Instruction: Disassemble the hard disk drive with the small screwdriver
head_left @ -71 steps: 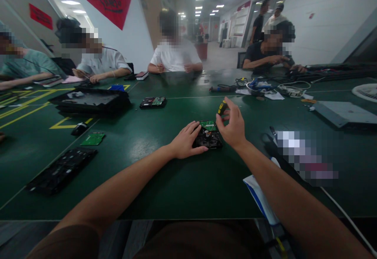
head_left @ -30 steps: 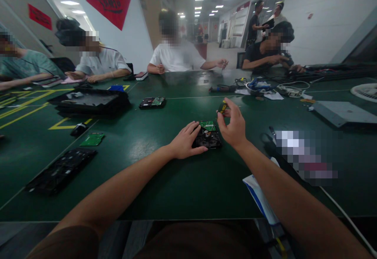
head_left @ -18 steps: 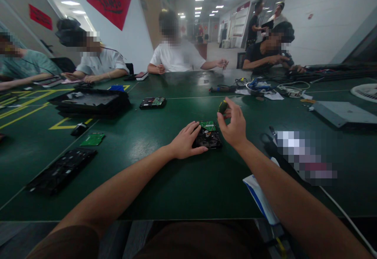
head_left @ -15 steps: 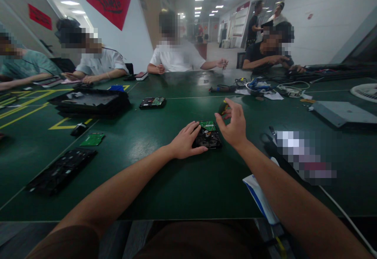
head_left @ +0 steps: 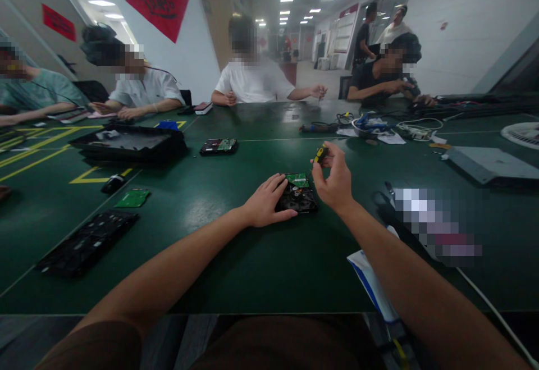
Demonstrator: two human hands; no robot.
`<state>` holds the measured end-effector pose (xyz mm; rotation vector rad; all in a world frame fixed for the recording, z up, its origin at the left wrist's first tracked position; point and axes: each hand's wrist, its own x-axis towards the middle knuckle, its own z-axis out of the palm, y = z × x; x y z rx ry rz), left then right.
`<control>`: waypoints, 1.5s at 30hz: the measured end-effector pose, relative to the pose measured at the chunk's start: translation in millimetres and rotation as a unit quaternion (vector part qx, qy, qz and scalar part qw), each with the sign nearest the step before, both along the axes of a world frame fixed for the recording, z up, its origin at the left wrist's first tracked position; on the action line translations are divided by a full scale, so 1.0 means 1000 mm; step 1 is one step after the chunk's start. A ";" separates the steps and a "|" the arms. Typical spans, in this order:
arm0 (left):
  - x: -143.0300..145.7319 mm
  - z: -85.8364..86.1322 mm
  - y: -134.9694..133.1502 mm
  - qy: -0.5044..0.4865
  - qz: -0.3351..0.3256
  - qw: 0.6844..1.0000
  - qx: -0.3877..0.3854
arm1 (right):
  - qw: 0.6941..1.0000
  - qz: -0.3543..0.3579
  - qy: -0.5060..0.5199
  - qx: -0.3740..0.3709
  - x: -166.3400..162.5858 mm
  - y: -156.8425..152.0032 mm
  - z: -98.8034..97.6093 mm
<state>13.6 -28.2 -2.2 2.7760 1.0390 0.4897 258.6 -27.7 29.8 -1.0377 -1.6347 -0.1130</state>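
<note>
A black hard drive (head_left: 298, 196) with a green circuit board lies on the dark green table (head_left: 252, 257), its board side up. My left hand (head_left: 265, 201) rests on the drive's left edge and holds it down, fingers curled over it. My right hand (head_left: 334, 182) is just right of the drive, fingers pinched round the yellow-and-black handle of a screwdriver (head_left: 320, 154) that stands over the drive's far right corner. The screwdriver's tip is hidden behind my fingers.
A second hard drive (head_left: 219, 146), a black tray (head_left: 128, 144), a mouse (head_left: 113, 183), a green board (head_left: 133, 197) and a black panel (head_left: 86, 242) lie to the left. Cables and a bowl (head_left: 370, 126) are beyond; a grey case (head_left: 490, 162) sits right. Several people sit around the table.
My right fingers have shifted round the screwdriver handle, turning it in place. My left hand and the drive have stayed put. The person opposite has stretched an arm out to the right.
</note>
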 end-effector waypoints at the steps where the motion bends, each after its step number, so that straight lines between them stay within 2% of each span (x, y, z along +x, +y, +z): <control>1: 0.000 0.000 0.000 0.000 0.001 1.000 0.000 | 1.000 0.002 -0.001 -0.003 0.000 0.000 0.000; 6: 0.000 0.001 0.000 0.001 0.001 1.000 -0.002 | 1.000 -0.024 -0.011 0.007 0.001 -0.001 0.000; 12: 0.000 0.001 -0.001 -0.009 -0.005 1.000 -0.002 | 0.999 -0.001 -0.033 0.000 0.002 -0.002 0.002; 18: -0.001 -0.001 0.001 -0.002 -0.001 1.000 -0.001 | 1.000 -0.025 -0.016 0.004 0.002 -0.002 0.003; 25: -0.001 -0.001 0.000 -0.010 -0.002 1.000 -0.001 | 0.999 0.003 -0.027 -0.022 0.001 0.001 0.000; 30: -0.001 -0.001 0.000 -0.014 -0.001 1.000 -0.002 | 0.999 -0.030 -0.015 -0.001 0.001 -0.001 0.001; 36: 0.000 0.001 -0.001 -0.001 -0.001 1.000 -0.001 | 1.000 -0.009 -0.016 0.001 0.000 -0.002 0.004; 41: 0.000 0.002 -0.001 -0.001 0.001 1.000 -0.004 | 0.999 -0.031 -0.008 0.004 0.000 -0.004 0.005; 45: 0.000 0.002 -0.001 -0.001 0.000 1.000 -0.003 | 1.000 -0.015 -0.008 0.014 -0.001 -0.004 0.004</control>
